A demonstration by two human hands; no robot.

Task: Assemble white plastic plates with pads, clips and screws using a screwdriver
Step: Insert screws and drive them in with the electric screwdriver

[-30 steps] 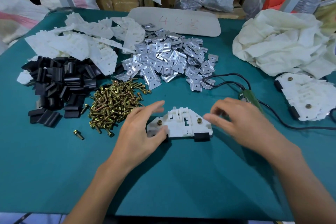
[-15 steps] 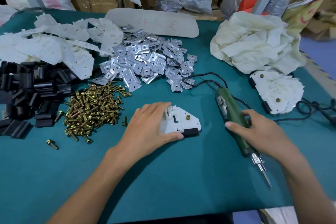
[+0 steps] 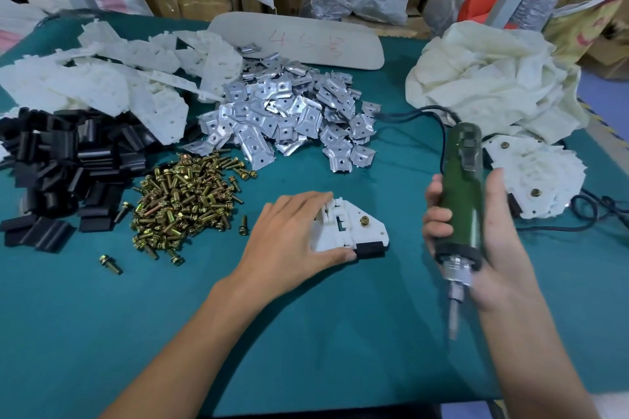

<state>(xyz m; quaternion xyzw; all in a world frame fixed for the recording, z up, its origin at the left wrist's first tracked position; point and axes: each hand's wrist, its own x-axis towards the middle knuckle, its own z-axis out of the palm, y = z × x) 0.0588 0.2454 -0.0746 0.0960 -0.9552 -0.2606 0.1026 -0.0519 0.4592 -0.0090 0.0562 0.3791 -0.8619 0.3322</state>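
nearest you, the bit (image 3: 453, 313) of the screwdriver (image 3: 462, 194) points at 6 o'clock, back toward you. its green body runs up toward 12 o'clock, with the cord end far. your right grip (image 3: 500, 248) is clamped around that body, fingers curled on its left side and thumb on its right. the tool looks lifted off the tabletop (image 3: 306, 333).

your left grip (image 3: 289, 241) lies flat, fingers straight, on the left half of the white plate (image 3: 354, 235). the thumb runs along the near edge, its tip just beside the black pad (image 3: 370, 250).

the coming move turns on one relation. the brass screw (image 3: 365, 220) on the plate's right half sits near the right grip, at about 9 to 10 o'clock from it, while the bit faces away. so, i judge, you must swing the tool tip-down and carry it left onto that screw.

farther off, the loose screws (image 3: 183, 201) lie at 9 o'clock of the plate, and the metal clips (image 3: 289, 119) at 11 o'clock.
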